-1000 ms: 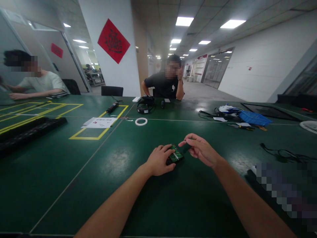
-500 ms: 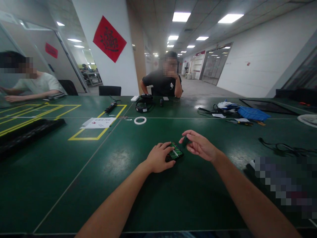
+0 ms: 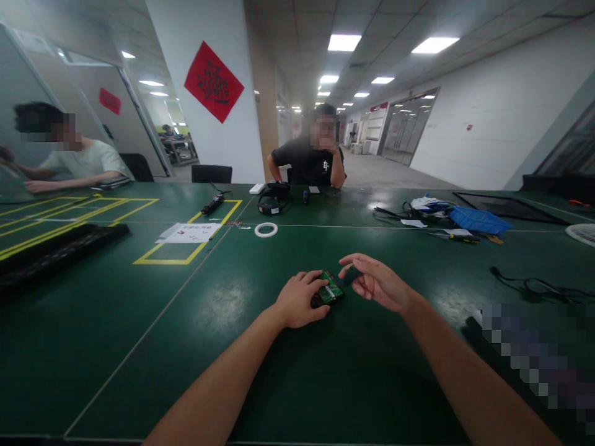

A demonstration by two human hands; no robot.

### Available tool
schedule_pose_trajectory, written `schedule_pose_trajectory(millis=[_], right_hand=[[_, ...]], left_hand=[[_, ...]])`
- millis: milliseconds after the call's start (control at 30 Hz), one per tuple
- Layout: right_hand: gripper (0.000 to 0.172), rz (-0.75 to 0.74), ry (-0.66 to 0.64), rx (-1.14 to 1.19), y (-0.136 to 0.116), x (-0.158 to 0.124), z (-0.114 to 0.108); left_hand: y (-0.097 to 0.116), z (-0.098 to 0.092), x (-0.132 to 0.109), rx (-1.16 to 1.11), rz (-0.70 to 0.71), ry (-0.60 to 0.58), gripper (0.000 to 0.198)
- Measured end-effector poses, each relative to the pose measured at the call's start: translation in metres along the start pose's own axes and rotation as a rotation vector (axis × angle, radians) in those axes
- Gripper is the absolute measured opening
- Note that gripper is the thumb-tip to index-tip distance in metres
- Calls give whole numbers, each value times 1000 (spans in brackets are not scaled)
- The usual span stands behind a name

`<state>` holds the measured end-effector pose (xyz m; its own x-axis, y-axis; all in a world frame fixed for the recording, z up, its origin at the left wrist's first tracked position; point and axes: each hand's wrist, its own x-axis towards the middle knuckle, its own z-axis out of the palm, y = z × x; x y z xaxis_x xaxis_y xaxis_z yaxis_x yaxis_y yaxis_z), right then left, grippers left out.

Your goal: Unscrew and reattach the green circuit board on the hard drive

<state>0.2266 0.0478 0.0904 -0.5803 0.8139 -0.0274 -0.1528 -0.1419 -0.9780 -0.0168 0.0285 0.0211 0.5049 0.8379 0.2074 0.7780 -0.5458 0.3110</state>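
Observation:
A small green circuit board (image 3: 331,289) on a dark base lies on the green table (image 3: 232,347) in front of me. My left hand (image 3: 299,300) rests on its left side, fingers curled over it and holding it down. My right hand (image 3: 377,283) hovers just to the right of the board, a little above the table. Its forefinger and thumb are apart and I see nothing between them.
A white tape ring (image 3: 265,230) and a paper sheet (image 3: 188,232) in a yellow-taped box lie further back. A black tray (image 3: 56,248) is at the left, a blue tray (image 3: 478,220) and cables (image 3: 534,286) at the right. One person (image 3: 311,161) sits opposite, another person (image 3: 74,162) far left.
My right hand's fingers, pinched together beside the board half a second ago, have spread apart. My left hand has stayed on the board.

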Motion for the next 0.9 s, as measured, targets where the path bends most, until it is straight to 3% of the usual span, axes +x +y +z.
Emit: schedule_pose_trajectory(millis=[200,467,600,800,900], right_hand=[[29,-4,-53,-42,3,0,5],[26,-181,184,-500,-1,0,5],[29,-240,295,-575,9,3,12],[40,-277,146,-541,13,2,13],[48,-343,272,-801,17,3,10]], left_hand=[[0,0,-1,7,-4,12,67],[-2,4,-2,7,-8,19,70],[-1,2,-2,-3,-9,17,70],[-1,3,-2,-3,-9,18,67],[-2,5,-3,2,2,31,67]])
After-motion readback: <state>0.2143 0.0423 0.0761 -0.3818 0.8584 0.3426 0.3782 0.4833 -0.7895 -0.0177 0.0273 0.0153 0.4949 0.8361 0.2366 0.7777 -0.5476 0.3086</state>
